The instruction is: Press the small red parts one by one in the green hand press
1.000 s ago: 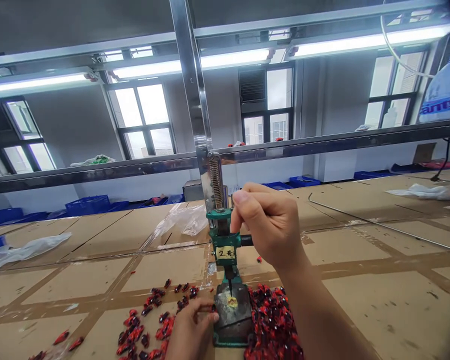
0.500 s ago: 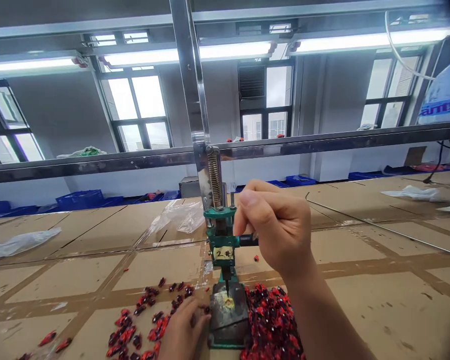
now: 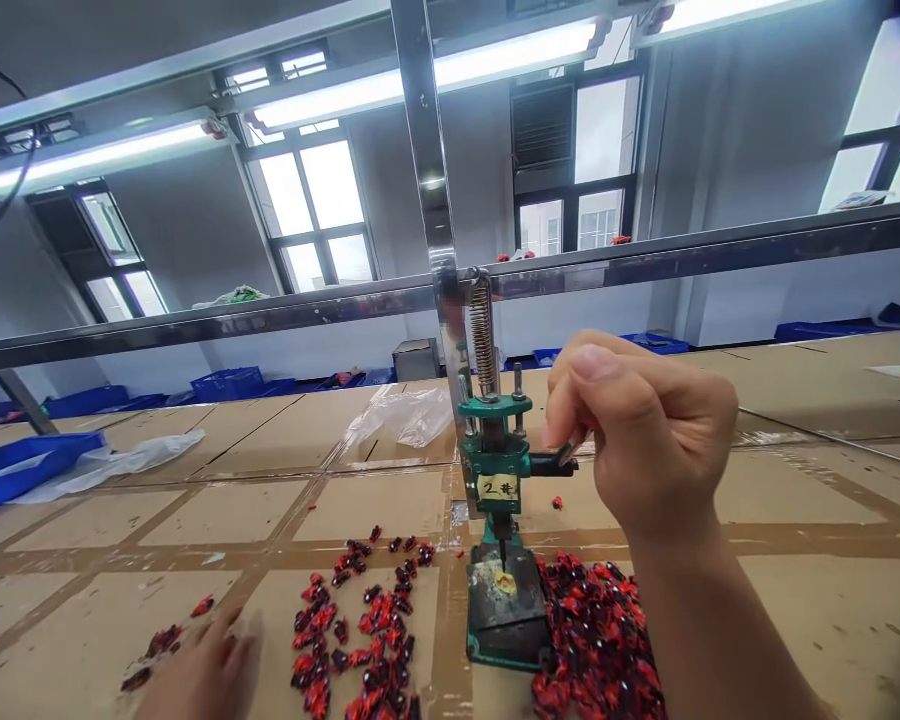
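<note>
A green hand press [image 3: 495,490] with a tag reading "2#" stands on the cardboard-covered table, its pin above a dark base plate [image 3: 510,625]. My right hand [image 3: 637,430] is closed at the right of the press, by its black handle [image 3: 553,465]; what its fingers hold is hidden. My left hand [image 3: 206,665] is low on the left, blurred, near a few small red and black pieces [image 3: 165,640]; whether it holds one cannot be made out. Loose red and black pieces [image 3: 375,630] lie left of the press, and a dense pile [image 3: 600,630] lies right of it.
A metal rail [image 3: 330,305] and an upright post [image 3: 429,150] run behind the press. Clear plastic film [image 3: 412,415] lies on the table [image 3: 390,500]. A blue tray [image 3: 34,465] is at the far left. A thin metal rod [image 3: 832,440] lies at right.
My left hand has moved left, away from the press base to the few pieces at far left. The view has shifted left. My right hand stays closed beside the press.
</note>
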Tool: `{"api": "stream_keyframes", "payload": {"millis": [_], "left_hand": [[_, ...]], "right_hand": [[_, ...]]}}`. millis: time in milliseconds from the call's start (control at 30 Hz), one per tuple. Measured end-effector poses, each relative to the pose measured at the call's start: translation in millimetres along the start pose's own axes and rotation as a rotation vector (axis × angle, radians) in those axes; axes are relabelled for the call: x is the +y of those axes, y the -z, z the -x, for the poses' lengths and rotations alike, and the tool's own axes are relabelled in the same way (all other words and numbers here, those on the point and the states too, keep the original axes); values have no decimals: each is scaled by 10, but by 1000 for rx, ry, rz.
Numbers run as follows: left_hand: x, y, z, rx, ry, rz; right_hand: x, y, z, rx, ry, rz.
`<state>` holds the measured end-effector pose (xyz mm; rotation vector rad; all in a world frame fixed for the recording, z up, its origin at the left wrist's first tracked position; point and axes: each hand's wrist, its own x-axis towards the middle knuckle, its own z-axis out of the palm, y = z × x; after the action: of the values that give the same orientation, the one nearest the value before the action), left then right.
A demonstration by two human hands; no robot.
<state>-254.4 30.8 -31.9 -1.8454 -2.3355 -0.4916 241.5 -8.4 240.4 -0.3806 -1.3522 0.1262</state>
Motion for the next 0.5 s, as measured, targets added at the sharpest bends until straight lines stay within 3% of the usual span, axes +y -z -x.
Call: {"api": "stream_keyframes", "payload": {"millis": [167,233,333,500], "left_hand": [[1123,55,79,-188,-391,131],[1435,85,61,-268,-478,99],[1614,90,-2,-378,-517,71],[1501,-14,-86,-359,-400,337]], "right_hand": [[-9,18,7,-22,-14,-1],[-13,36,11,-29,-15,8],[-24,76,14,-84,-45,15],[-26,95,7,-109,-33,5]]}}
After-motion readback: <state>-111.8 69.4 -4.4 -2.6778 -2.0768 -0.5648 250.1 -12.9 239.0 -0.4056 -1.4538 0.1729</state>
